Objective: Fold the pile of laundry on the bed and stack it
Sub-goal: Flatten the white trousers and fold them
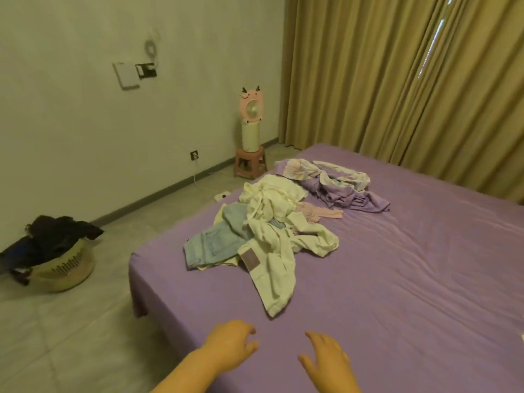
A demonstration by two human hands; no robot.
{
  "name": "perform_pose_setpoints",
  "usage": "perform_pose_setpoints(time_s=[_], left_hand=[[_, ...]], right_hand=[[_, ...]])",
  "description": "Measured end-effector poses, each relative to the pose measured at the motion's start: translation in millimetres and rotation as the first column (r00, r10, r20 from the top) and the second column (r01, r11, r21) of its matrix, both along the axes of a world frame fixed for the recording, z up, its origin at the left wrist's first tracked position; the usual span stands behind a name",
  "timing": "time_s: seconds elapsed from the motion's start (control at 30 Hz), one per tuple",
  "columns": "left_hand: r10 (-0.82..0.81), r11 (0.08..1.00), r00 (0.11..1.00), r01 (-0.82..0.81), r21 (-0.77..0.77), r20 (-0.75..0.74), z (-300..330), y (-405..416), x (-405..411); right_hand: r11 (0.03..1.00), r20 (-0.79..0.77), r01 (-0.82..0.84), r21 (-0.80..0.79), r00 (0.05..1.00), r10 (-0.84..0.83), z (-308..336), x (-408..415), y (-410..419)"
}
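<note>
The pile of laundry (272,222) sits in a heap on the left half of the bed (397,279), all of it unfolded: a cream garment (279,268) trails toward the near edge with a purple patch showing, pale blue jeans (211,243) poke out on the left, and a purple bundle (340,188) lies behind, touching the heap. Nothing is stacked yet, so this looks like the very start. The left hand (229,346) hovers low over the sheet, fingers loosely curled, holding nothing; the right hand (326,361) is beside it, fingers spread and relaxed, also empty. Both are well short of the clothes. The next move likely calls for a reach forward to the cream garment's near end, the closest piece, lifting it free without dragging the tangle. Off on the floor stands a laundry basket (68,275) with dark clothes.
</note>
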State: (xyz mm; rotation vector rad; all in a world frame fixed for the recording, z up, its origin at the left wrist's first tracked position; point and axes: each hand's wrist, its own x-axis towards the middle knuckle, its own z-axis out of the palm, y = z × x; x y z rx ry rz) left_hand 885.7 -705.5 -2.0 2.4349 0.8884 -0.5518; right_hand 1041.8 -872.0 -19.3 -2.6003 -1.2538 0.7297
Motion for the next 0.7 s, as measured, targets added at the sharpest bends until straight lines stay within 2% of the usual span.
perform_pose_setpoints(time_s=[0.07,0.2,0.33,0.5,0.63,0.7], left_hand=[[0.024,1.000,1.000,-0.024,-0.004,0.014,-7,9,-11],[0.042,0.998,0.999,-0.044,-0.051,-0.032,-26,37,-22],[0.021,0.999,0.998,-0.023,-0.047,-0.057,-47,89,-7],[-0.049,0.999,0.995,0.047,-0.025,-0.091,-85,182,45],[-0.151,0.989,0.979,0.150,-0.017,-0.138,-114,250,97],[-0.176,0.984,0.979,0.176,-0.008,-0.104,-127,276,122]], right_hand=[[0.999,-0.013,-0.032,-0.007,0.999,0.032,-9,-1,13],[0.989,-0.088,-0.080,-0.124,0.994,0.070,-28,-8,35],[0.975,-0.077,-0.094,-0.201,0.994,0.080,-43,3,67],[0.947,-0.062,-0.044,-0.317,0.998,0.025,-67,36,118],[0.919,-0.121,-0.046,-0.391,0.993,-0.002,-83,58,164],[0.924,-0.146,-0.048,-0.380,0.989,-0.009,-92,70,192]])
